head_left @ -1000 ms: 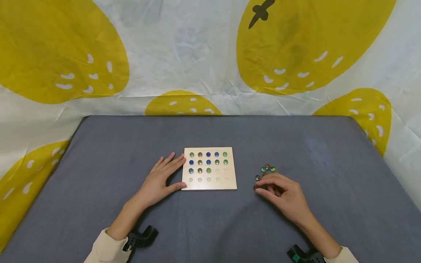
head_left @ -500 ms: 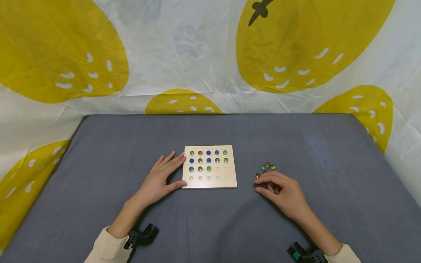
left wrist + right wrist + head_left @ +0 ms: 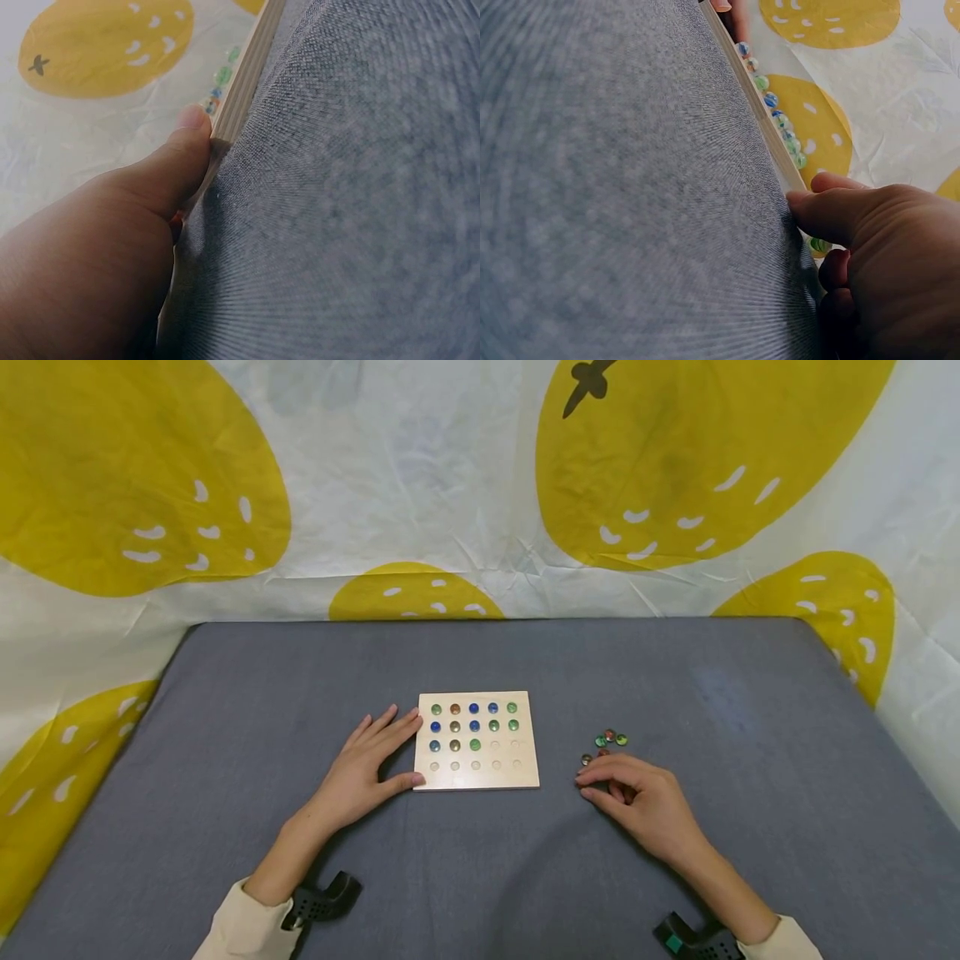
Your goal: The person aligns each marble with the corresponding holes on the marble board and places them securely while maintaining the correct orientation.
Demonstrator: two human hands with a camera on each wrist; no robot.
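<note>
A grey cloth [image 3: 300, 693] covers the table before a yellow-patterned backdrop [image 3: 420, 477].

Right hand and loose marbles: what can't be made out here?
- Head view: whether the right hand pinches a marble; curled fingers hide it.
- Head view: loose marbles too small to count; hand covers some.
- Right wrist view: marble half hidden behind the hand.

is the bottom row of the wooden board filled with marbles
No, the wooden board shows only bare holes in its bottom row.

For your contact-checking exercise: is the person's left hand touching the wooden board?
Touching. In the left wrist view the left hand's thumb tip presses against the wooden board's edge, no gap visible.
</note>
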